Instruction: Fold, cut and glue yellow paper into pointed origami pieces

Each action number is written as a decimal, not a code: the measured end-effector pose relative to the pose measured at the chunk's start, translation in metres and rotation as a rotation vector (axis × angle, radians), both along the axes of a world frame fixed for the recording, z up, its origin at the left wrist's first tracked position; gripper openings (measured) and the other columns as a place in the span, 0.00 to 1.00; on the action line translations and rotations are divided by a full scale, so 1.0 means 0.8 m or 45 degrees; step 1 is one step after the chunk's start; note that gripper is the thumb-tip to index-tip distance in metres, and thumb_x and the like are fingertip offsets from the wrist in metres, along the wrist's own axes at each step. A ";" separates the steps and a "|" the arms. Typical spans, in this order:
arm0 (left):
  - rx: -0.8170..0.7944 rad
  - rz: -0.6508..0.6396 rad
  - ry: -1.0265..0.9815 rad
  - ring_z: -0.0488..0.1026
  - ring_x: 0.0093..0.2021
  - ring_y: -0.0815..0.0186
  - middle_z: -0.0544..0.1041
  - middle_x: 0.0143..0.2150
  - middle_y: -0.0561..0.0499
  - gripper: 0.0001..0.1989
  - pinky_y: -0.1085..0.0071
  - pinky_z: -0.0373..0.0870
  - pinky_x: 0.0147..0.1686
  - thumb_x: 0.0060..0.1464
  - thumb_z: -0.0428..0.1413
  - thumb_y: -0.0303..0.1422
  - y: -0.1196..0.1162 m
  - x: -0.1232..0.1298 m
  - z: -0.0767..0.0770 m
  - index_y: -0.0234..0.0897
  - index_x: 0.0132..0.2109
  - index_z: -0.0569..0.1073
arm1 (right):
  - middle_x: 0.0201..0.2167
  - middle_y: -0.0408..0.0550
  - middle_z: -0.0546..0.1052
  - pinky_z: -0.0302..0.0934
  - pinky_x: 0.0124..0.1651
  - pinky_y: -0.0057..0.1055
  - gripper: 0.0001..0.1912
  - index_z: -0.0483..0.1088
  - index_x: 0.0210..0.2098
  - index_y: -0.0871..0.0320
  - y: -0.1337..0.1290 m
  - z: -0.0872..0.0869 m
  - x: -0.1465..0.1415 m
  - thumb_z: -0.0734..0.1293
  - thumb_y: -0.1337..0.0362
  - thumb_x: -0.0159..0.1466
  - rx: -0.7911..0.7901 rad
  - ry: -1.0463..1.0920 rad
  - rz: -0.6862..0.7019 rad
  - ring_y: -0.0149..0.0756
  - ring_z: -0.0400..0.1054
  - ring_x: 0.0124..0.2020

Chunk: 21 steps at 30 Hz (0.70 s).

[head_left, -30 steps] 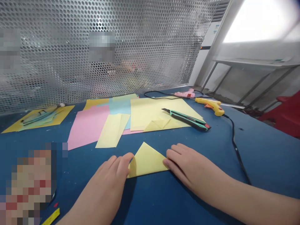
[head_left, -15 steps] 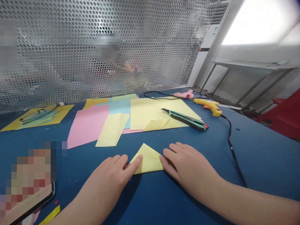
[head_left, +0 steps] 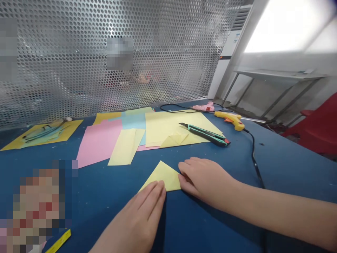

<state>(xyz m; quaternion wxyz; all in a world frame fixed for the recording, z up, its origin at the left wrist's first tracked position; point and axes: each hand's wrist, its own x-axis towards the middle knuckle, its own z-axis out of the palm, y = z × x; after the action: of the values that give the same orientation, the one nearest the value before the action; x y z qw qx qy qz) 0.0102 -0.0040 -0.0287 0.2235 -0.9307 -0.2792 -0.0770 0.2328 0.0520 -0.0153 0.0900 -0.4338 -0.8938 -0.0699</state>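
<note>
Flattened fingers of the left hand (head_left: 144,211) have slid over the folded yellow paper (head_left: 164,174), where half a second ago a thumb lay on it; the right hand (head_left: 202,175) keeps to the other end. The folded paper lies on the blue bench (head_left: 105,196), its peak at twelve o'clock.

The left hand is open, fingers straight and close together, covering part of the lower edge from seven o'clock; it grips nothing, and its thumb is hidden. The right hand is half curled at three o'clock, thumb at the corner; whether it pinches or only pins the paper cannot be told.

To press this edge well, I'd hold the right corner steady and bear down evenly with the finger pads, running along the edge rather than across it. Lifting both hands together could let the layers slip or spring open. The extended blade of the cutter (head_left: 207,134), at two o'clock on large yellow sheets (head_left: 179,121), looks clear of both hands; reaching that way calls for care.
</note>
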 end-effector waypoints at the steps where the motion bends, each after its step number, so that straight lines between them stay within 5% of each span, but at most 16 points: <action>1: 0.000 0.004 0.005 0.74 0.55 0.56 0.75 0.58 0.42 0.27 0.67 0.75 0.47 0.49 0.42 0.17 -0.005 0.003 -0.001 0.25 0.55 0.72 | 0.24 0.44 0.71 0.51 0.27 0.31 0.05 0.68 0.29 0.58 -0.002 0.000 -0.003 0.66 0.72 0.61 0.026 0.010 0.013 0.35 0.65 0.26; 8: -0.028 0.104 0.075 0.72 0.57 0.52 0.71 0.61 0.44 0.27 0.57 0.77 0.47 0.57 0.48 0.33 -0.020 0.012 -0.010 0.29 0.61 0.68 | 0.29 0.47 0.73 0.62 0.32 0.32 0.11 0.71 0.41 0.63 -0.025 -0.012 -0.017 0.59 0.76 0.67 0.352 0.144 0.530 0.36 0.67 0.30; 14: -0.002 0.091 0.053 0.63 0.65 0.54 0.64 0.67 0.43 0.31 0.61 0.67 0.57 0.61 0.50 0.41 -0.020 0.000 -0.022 0.29 0.67 0.60 | 0.35 0.52 0.77 0.67 0.33 0.31 0.17 0.71 0.50 0.69 -0.032 -0.019 -0.015 0.58 0.77 0.64 0.355 0.083 0.457 0.36 0.71 0.33; 21: 0.026 0.029 0.026 0.62 0.65 0.51 0.64 0.67 0.41 0.34 0.61 0.66 0.56 0.61 0.52 0.42 -0.015 -0.005 -0.028 0.27 0.67 0.58 | 0.44 0.56 0.80 0.67 0.44 0.31 0.16 0.76 0.45 0.65 -0.078 -0.026 0.001 0.60 0.76 0.64 0.584 -0.051 0.230 0.40 0.73 0.45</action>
<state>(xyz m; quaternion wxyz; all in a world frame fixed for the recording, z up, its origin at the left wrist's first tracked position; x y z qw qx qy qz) 0.0062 -0.0158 -0.0514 0.2368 -0.9258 -0.2867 -0.0678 0.2336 -0.0105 -0.0365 0.1743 -0.3188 -0.8912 -0.2714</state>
